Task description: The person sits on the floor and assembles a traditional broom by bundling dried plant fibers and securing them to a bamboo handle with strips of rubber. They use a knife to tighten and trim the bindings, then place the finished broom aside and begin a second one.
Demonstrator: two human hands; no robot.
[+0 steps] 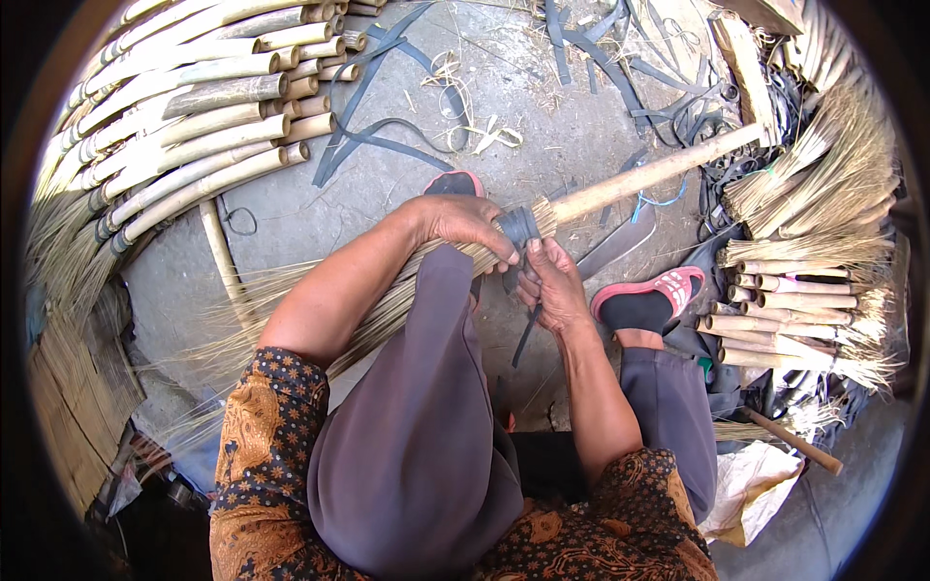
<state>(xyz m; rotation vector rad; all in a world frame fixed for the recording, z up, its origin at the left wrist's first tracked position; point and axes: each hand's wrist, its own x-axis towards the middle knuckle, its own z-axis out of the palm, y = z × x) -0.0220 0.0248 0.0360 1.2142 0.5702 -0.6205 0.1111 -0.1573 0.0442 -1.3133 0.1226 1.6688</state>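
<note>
A person sits above a concrete floor (542, 136) and works on a broom (484, 247) that lies across the lap, over the left thigh. The broom has a pale round wooden handle (659, 172) that points up and to the right, away from the body. Its thin straw-coloured fibres (291, 310) spread out to the lower left, under the left forearm. Where handle and fibres meet, a dark strap (520, 228) is wound around the bundle as a band.

The left hand (465, 223) is closed over the top of the bundle, just at the strap, with the fingers curled down around it. The right hand (552, 286) is closed below the joint and grips the loose end of the strap, which hangs down from the fist as a narrow dark tail (525, 339). The two hands are almost touching.

The feet wear pink sandals (659, 290). At the upper left lies a stack of bamboo poles (194, 107). At the right there is a pile of finished brooms (804, 320) with short handles, and more bundles of fibre above them. More dark straps (387, 136) lie loose on the floor beyond the hands.
</note>
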